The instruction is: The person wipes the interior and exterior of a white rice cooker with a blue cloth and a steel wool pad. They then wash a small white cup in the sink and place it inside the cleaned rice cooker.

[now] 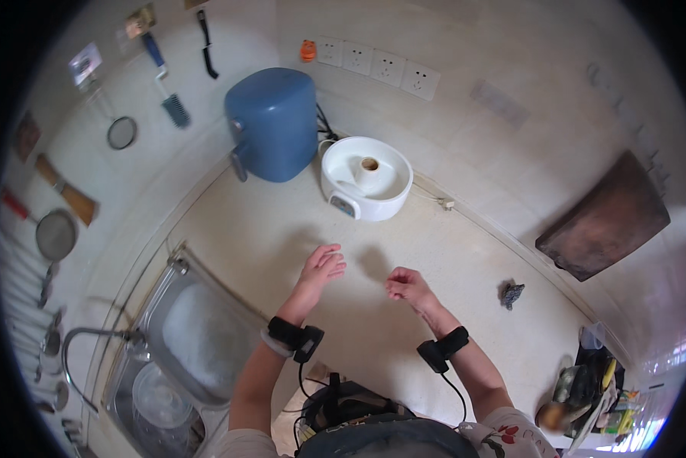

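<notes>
Both hands hover over a pale countertop (pixel 371 332), apart from each other. My left hand (pixel 321 270) holds nothing, its fingers slightly bent and spread. My right hand (pixel 407 284) has its fingers curled in; nothing shows between them. Beyond the hands stands a round white electric appliance base (pixel 371 209) with a control panel on its front and a hollow central post. Its inside looks bare. To its left is a blue air fryer (pixel 277 126) with a handle facing left. A dark crumpled scouring pad (pixel 512 294) lies on the counter, right of my right hand.
At left, a steel double sink (pixel 245 309) holds suds in one basin and clear plastic containers (pixel 158 395) in the other, beneath a curved faucet (pixel 71 355). Strainers (pixel 56 235) and brushes (pixel 175 110) hang on the wall. A dark board (pixel 609 220) leans at right, near bottles and packets (pixel 583 383).
</notes>
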Motion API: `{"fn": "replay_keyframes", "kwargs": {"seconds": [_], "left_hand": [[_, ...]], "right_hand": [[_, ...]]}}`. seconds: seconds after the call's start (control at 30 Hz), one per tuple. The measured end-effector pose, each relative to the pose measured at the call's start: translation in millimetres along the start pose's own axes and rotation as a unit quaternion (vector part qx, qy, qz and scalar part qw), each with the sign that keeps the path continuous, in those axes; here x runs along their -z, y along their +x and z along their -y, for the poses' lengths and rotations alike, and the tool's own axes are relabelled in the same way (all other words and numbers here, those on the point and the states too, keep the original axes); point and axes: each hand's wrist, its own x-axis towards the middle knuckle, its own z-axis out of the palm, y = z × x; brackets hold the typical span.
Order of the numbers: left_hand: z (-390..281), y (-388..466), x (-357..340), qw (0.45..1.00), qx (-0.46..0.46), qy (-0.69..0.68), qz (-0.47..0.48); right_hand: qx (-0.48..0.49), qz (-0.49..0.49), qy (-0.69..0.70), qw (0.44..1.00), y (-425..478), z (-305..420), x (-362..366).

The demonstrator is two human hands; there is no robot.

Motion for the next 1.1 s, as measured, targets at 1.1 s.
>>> {"fn": "replay_keyframes", "kwargs": {"seconds": [1.1], "left_hand": [[-4.0,-759.9,232.4,0.816,0.028,0.322,-0.48]], "right_hand": [[-0.102,0.653,-0.002,0.75,-161.5,-2.8,-597.9]]}}
